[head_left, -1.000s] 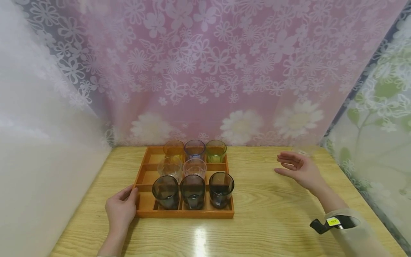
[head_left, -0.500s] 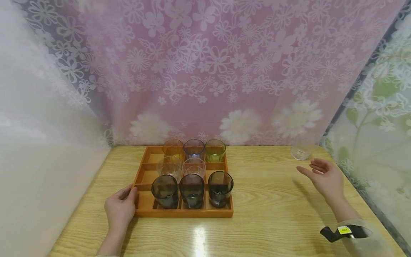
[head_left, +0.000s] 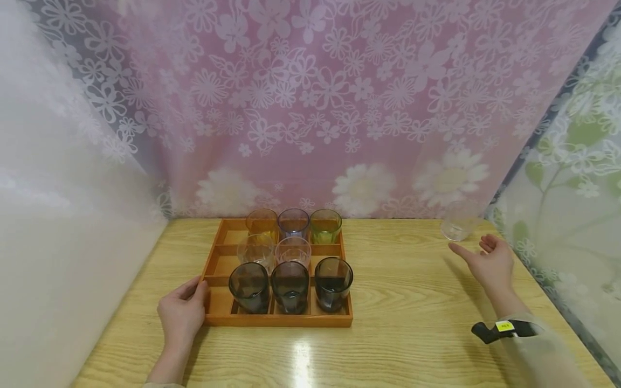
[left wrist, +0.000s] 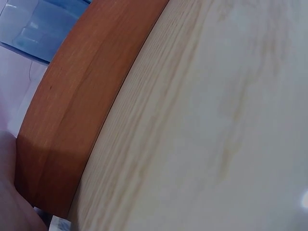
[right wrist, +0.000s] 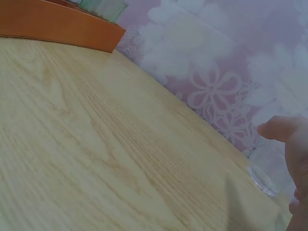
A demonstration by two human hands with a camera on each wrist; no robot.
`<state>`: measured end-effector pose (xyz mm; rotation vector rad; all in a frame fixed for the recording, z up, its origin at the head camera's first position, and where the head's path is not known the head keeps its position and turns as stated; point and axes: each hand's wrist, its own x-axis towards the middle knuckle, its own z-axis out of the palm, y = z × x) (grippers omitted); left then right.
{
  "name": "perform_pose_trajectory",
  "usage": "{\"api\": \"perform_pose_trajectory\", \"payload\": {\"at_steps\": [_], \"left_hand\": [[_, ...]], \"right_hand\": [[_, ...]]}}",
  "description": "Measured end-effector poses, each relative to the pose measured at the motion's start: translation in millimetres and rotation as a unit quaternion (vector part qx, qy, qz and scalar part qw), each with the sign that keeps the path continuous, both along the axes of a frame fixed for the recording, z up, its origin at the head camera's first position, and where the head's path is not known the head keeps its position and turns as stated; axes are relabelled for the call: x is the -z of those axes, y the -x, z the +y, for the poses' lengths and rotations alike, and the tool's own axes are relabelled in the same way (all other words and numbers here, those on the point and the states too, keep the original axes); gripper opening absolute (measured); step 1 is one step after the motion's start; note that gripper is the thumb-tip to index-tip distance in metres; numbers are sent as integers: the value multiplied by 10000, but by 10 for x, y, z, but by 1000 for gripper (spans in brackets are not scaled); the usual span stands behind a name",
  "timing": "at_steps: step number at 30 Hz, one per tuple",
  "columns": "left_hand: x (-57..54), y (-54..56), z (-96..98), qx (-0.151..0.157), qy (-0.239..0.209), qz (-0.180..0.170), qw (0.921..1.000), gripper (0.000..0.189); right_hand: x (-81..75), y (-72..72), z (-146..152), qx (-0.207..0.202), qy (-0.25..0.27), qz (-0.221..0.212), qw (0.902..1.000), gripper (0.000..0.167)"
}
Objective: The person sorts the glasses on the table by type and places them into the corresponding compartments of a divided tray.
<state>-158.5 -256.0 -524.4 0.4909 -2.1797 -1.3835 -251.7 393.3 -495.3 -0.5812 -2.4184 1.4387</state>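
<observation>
My left hand (head_left: 181, 308) grips the left edge of a wooden compartment tray (head_left: 278, 321), thumb on the rim. In the tray stand three dark grey glasses in the front row, the middle one (head_left: 290, 291) among them. Behind them are a clear glass (head_left: 252, 253) and a pinkish clear glass (head_left: 293, 250). An amber glass (head_left: 259, 223), a blue glass (head_left: 293, 223) and a green glass (head_left: 326, 226) fill the back row. My right hand (head_left: 492, 267), thumb and fingers spread apart, hovers just in front of a lone clear glass (head_left: 455, 229) on the table, not touching it.
The wood-grain table (head_left: 402, 302) runs back to a pink flowered curtain (head_left: 310, 108). A white sheet (head_left: 73, 188) hangs at the left and a leafy patterned sheet (head_left: 572, 215) at the right. A black wrist strap (head_left: 504, 327) sits on my right sleeve.
My right hand has moved rightward from in front of the lone clear glass, uncovering it, then shifted slightly and turned toward it. My left hand and the tray stay put.
</observation>
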Motion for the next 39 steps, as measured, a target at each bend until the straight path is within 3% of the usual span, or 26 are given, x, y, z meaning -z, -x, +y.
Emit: {"api": "perform_pose_trajectory", "payload": {"at_steps": [9,18,23,26,32,39], "left_hand": [[-15,-11,-2,68,-14,23,10000,25],[-3,17,-21,-46,-18,-47,10000,22],[-12,27,-14,-26,-3,-34,10000,23],[-8,21,-12,-21,-28,-99,9999,25],[11,28,-27,-100,53,-164,9998,23],[8,36,-31,-77,-20,-164,9998,24]], "right_hand": [[20,249,-17,117,-31,-266,9996,119],[-25,543,83,-17,5,-191,9998,121],[-6,691,116,31,-124,-18,9999,94],[0,737,126,124,-48,99,9999,87],[-15,774,170,40,-108,32,9999,106],[-38,808,187,-287,-129,-71,9995,113]]}}
